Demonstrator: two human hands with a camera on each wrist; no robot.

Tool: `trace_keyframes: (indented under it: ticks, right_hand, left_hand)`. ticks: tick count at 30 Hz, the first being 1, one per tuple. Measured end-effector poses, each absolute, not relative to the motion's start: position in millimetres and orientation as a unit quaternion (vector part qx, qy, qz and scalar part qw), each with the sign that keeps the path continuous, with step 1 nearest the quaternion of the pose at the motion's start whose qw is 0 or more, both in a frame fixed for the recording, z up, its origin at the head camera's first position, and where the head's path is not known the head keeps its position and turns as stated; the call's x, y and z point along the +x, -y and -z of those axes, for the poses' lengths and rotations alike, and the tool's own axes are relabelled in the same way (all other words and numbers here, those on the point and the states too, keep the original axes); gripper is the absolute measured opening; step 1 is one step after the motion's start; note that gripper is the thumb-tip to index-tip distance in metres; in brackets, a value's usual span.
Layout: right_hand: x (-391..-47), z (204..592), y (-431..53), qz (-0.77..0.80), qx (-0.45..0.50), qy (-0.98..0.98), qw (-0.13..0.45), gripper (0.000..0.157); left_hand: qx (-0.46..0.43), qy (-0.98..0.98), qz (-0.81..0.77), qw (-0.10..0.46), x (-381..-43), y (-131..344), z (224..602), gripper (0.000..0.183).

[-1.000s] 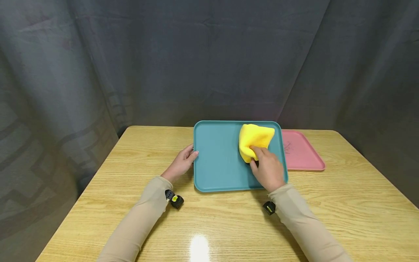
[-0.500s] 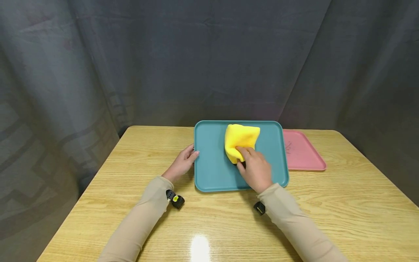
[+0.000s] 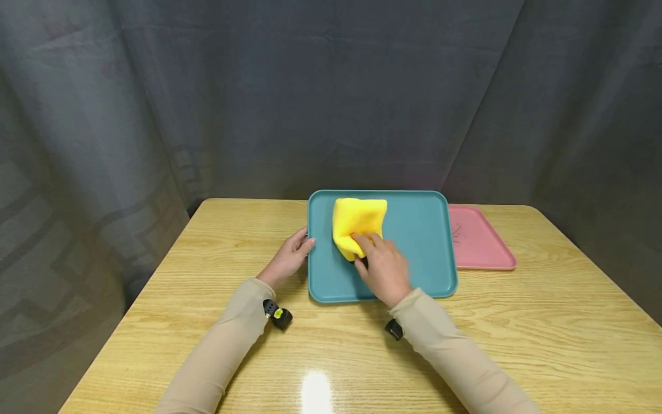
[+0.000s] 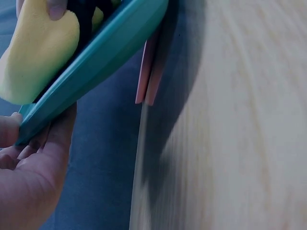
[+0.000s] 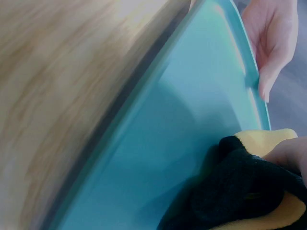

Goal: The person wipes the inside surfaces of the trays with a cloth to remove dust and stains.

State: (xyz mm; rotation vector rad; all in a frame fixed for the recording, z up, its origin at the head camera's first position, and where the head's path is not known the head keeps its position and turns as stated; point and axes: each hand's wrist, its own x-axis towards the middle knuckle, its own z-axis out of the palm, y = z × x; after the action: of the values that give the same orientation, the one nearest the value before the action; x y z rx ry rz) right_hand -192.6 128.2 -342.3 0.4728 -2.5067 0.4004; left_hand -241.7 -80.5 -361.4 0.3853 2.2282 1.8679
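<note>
A teal rectangular tray (image 3: 419,241) is held above the table, as the left wrist view shows. My left hand (image 3: 288,257) grips its left edge, thumb over the rim and fingers underneath. On the tray's left half lies a folded cloth (image 3: 359,218), yellow on one side and black on the other. My right hand (image 3: 384,270) pinches the cloth at its near right part, fingers pushed into the fold. In the right wrist view the cloth's black side (image 5: 225,187) faces the camera, against the tray's surface.
A pink tray (image 3: 478,238) with dark markings lies on the wooden table (image 3: 248,368), partly hidden behind the teal tray. Grey curtains (image 3: 331,103) hang behind and at both sides.
My right hand has slid the cloth leftward across the teal tray, from its right part to its left part. The left hand and the tray have stayed almost still.
</note>
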Motion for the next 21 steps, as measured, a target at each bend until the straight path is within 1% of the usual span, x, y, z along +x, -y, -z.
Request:
trace_keyframes:
  ticks: [14,21]
  right_hand:
    - [-189.6,342.8,-107.4,-0.144,0.203,0.931,0.268,0.042]
    - [-188.9,343.1,-100.7,-0.145,0.21,0.929,0.268,0.042]
  left_hand:
    - [0.127,-0.753,-0.636,0.108,-242.8,79.8,361.8,0.048]
    - [0.109,-0.754,-0.638,0.114,-242.6,79.9,360.5,0.047]
